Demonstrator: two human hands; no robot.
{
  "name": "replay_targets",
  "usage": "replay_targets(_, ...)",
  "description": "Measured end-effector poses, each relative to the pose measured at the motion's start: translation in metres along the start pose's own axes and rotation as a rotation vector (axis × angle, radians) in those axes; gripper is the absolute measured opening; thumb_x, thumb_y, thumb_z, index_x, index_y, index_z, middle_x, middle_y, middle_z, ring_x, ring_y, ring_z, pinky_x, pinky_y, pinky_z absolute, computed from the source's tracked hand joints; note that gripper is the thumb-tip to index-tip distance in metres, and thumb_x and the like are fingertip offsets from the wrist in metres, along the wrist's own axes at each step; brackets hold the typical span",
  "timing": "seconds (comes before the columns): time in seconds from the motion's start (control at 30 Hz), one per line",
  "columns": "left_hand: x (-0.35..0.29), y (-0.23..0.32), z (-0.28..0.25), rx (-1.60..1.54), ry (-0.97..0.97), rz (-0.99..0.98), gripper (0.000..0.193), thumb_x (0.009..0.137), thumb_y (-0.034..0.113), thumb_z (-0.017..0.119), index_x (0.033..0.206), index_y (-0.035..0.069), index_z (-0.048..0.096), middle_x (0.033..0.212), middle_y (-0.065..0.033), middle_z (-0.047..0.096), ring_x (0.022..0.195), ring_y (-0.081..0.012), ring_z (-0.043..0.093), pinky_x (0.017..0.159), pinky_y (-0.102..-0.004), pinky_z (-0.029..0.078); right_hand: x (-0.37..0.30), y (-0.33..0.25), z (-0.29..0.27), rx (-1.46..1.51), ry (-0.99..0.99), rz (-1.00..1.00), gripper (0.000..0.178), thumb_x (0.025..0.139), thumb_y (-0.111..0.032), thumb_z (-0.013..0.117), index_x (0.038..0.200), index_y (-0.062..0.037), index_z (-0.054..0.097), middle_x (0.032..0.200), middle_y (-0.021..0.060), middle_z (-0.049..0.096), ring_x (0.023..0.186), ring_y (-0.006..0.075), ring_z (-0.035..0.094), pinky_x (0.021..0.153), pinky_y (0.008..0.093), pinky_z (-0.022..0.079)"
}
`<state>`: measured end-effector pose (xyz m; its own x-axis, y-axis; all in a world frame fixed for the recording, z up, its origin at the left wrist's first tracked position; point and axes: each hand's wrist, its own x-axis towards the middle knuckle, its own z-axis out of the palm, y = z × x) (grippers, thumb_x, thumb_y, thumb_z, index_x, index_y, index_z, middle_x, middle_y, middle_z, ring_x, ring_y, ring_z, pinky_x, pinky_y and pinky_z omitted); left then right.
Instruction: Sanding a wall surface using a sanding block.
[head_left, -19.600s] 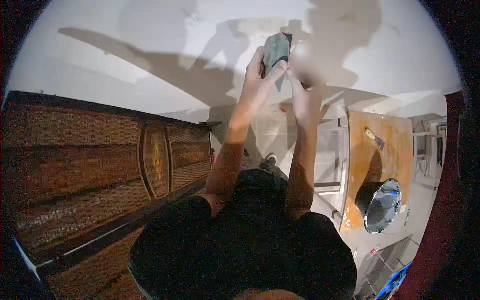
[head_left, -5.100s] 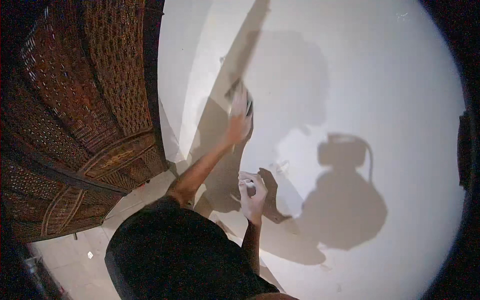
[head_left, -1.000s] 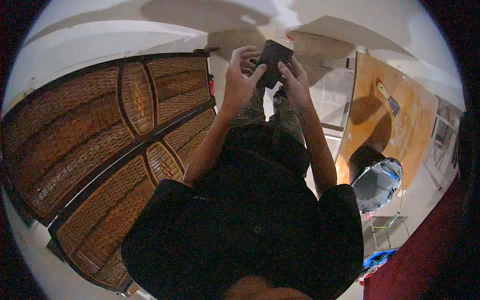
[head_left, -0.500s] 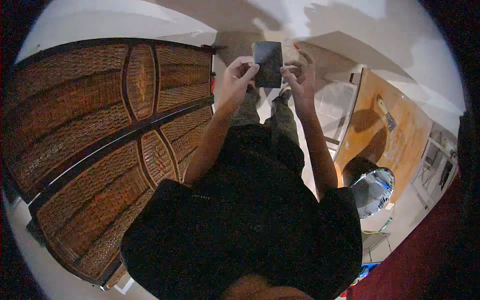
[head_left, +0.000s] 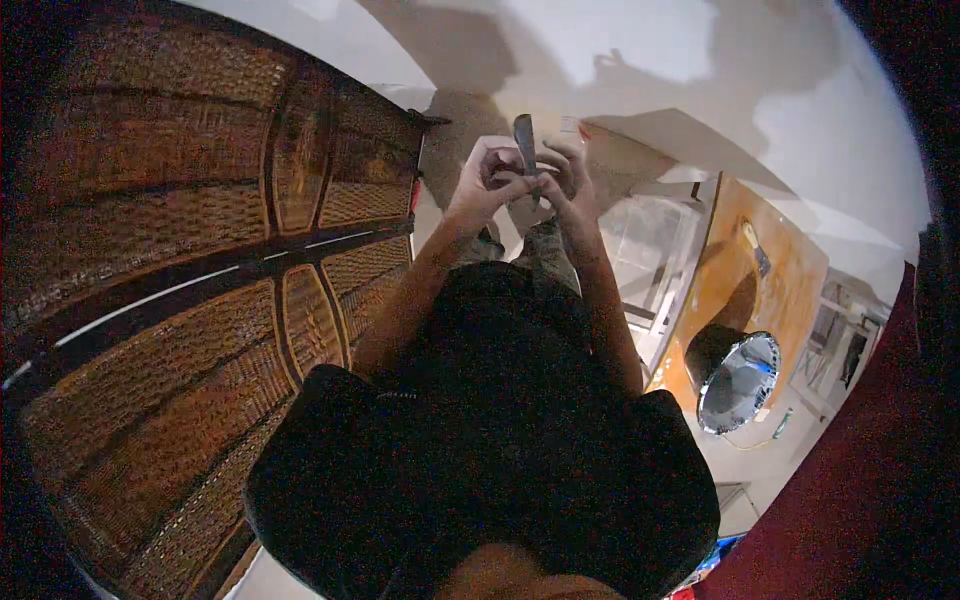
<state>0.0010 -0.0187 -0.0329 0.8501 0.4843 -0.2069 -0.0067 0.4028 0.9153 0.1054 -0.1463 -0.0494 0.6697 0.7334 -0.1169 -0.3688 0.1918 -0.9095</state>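
Note:
Both my hands are raised in front of me, close together, with a dark grey rectangular sheet (head_left: 526, 142) between them that looks like sandpaper. It is seen nearly edge-on, upright, as a narrow strip. My left hand (head_left: 488, 182) pinches it from the left with curled fingers. From the right, my right hand (head_left: 570, 185) closes on its lower part with thumb and fingers. The sheet's faces are mostly out of sight, so whether it is folded I cannot tell.
On the right, a wooden board (head_left: 790, 255) bears a scraper (head_left: 756, 248) with a light handle. A dark bucket (head_left: 708, 358) with a silvery lining stands at the board's near end. Large brown woven panels (head_left: 140, 360) in dark frames fill the left. White walls (head_left: 800, 120) rise ahead.
The sheet has turned from facing me broadly to nearly edge-on. My hands have come closer together, the right one moving left and slightly down. The view has shifted slightly.

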Motion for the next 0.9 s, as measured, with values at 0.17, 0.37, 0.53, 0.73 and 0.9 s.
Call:
replay_targets(0.17, -0.033, -0.003, -0.056, 0.076, 0.017, 0.193, 0.061, 0.080, -0.003, 0.081, 0.129, 0.006, 0.046, 0.100, -0.0049, 0.059, 0.095, -0.0133, 0.060, 0.084, -0.0300, 0.054, -0.009, 0.032, 0.035, 0.072, -0.128, 0.137, 0.070, 0.086, -0.017, 0.078, 0.145, -0.0042, 0.042, 0.129, 0.0115, 0.060, 0.120, 0.0239, 0.058, 0.103, 0.0381, 0.046)
replay_targets(0.37, -0.069, -0.003, -0.103, 0.234, 0.023, 0.273, 0.062, 0.079, 0.009, 0.086, 0.128, 0.006, 0.047, 0.105, -0.0052, 0.060, 0.097, -0.0164, 0.062, 0.088, -0.0318, 0.052, -0.034, 0.042, 0.086, 0.081, -0.183, 0.225, 0.070, 0.087, -0.009, 0.073, 0.147, 0.0004, 0.038, 0.134, 0.0163, 0.055, 0.127, 0.0241, 0.052, 0.110, 0.0389, 0.041)
replay_targets(0.53, -0.084, -0.005, -0.109, 0.219, -0.025, 0.255, 0.051, 0.084, 0.005, 0.078, 0.126, 0.006, 0.048, 0.113, -0.0047, 0.059, 0.103, -0.0160, 0.060, 0.090, -0.0335, 0.051, -0.050, 0.051, 0.091, -0.045, 0.011, 0.336, 0.070, 0.087, -0.025, 0.078, 0.145, -0.0027, 0.044, 0.132, 0.0168, 0.060, 0.124, 0.0282, 0.058, 0.104, 0.0418, 0.047)
replay_targets(0.73, -0.082, -0.003, -0.113, 0.030, 0.057, 0.106, 0.034, 0.094, 0.005, 0.060, 0.127, 0.002, 0.054, 0.111, -0.0052, 0.063, 0.107, -0.0167, 0.058, 0.098, -0.0337, 0.044, -0.056, 0.046, 0.084, 0.263, 0.168, 0.333, 0.057, 0.092, -0.017, 0.068, 0.142, 0.0003, 0.047, 0.127, 0.0163, 0.062, 0.112, 0.0276, 0.063, 0.098, 0.0402, 0.051)
replay_targets(0.9, -0.079, -0.012, -0.129, 0.076, 0.143, 0.060, 0.026, 0.094, 0.012, 0.061, 0.118, 0.003, 0.063, 0.119, -0.0064, 0.065, 0.115, -0.0191, 0.058, 0.104, -0.0355, 0.043, -0.057, 0.040, 0.090, 0.197, 0.206, 0.331, 0.042, 0.096, -0.015, 0.062, 0.133, 0.0011, 0.052, 0.121, 0.0116, 0.063, 0.110, 0.0212, 0.061, 0.098, 0.0362, 0.048)
